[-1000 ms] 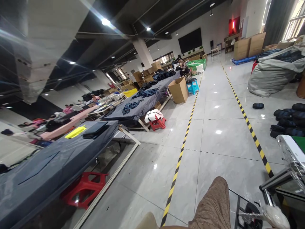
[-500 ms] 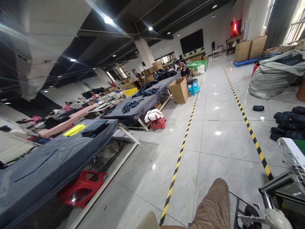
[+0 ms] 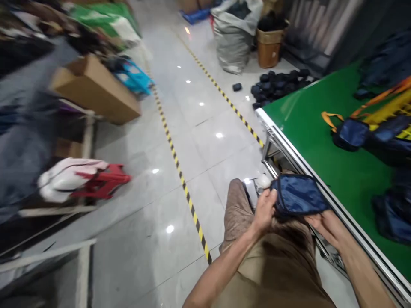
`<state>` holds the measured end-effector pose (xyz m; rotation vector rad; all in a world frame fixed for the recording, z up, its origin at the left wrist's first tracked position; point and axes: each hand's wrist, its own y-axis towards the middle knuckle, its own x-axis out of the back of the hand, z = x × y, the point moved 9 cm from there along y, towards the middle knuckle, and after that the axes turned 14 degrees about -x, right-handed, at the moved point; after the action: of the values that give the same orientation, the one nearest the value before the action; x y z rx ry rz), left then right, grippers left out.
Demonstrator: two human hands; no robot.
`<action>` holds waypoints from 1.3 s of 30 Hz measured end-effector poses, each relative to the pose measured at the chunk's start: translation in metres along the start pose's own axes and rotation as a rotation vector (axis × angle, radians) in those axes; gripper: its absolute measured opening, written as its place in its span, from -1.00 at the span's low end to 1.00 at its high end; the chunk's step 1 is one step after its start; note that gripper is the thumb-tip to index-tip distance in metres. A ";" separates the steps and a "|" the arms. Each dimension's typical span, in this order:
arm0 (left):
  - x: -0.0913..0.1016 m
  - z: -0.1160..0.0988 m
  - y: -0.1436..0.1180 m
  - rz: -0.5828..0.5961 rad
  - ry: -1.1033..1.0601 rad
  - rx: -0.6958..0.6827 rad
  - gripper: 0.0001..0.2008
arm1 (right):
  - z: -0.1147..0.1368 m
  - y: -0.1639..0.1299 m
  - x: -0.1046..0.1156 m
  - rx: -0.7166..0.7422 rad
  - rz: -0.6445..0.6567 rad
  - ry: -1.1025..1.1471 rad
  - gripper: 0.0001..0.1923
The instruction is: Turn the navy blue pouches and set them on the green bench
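A small dark blue fabric pouch (image 3: 298, 195) rests over my lap, above my brown trousers (image 3: 272, 252). My left hand (image 3: 265, 209) grips its left edge with the thumb on top. My right hand (image 3: 327, 224) holds it from underneath on the right side, fingers partly hidden by the cloth. The pouch lies against the metal edge of a green-topped table (image 3: 308, 124) on my right.
More blue bags with orange straps (image 3: 353, 132) lie on the green table. Dark bundles (image 3: 279, 83), a grey sack (image 3: 236, 32) and a brown bin (image 3: 269, 49) stand on the floor behind. A red stool (image 3: 102, 182), cardboard box (image 3: 96, 87) and yellow-black floor tape (image 3: 180, 171) are left.
The view has swung right and down from the long hall to my lap and the green table. Both hands, unseen before, now hold the blue pouch.
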<state>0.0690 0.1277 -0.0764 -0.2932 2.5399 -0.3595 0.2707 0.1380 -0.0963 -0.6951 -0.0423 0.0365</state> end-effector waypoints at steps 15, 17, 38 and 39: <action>-0.006 -0.040 -0.012 0.021 0.416 -0.148 -0.36 | 0.060 -0.062 0.027 0.231 -0.370 -0.392 -0.44; -0.006 -0.039 -0.016 0.027 0.463 -0.138 -0.39 | 0.054 -0.068 -0.004 0.194 -0.197 -0.410 -0.47; -0.043 -0.033 -0.047 0.660 0.967 -0.538 -0.71 | 0.026 -0.036 0.043 -0.017 -0.536 -0.537 -0.36; -0.047 -0.034 -0.047 0.669 0.957 -0.554 -0.65 | 0.025 -0.031 0.066 -0.047 -0.633 -0.509 -0.39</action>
<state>0.0951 0.1028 -0.0113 0.7016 3.3914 0.6260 0.3361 0.1332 -0.0550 -0.6797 -0.7499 -0.3973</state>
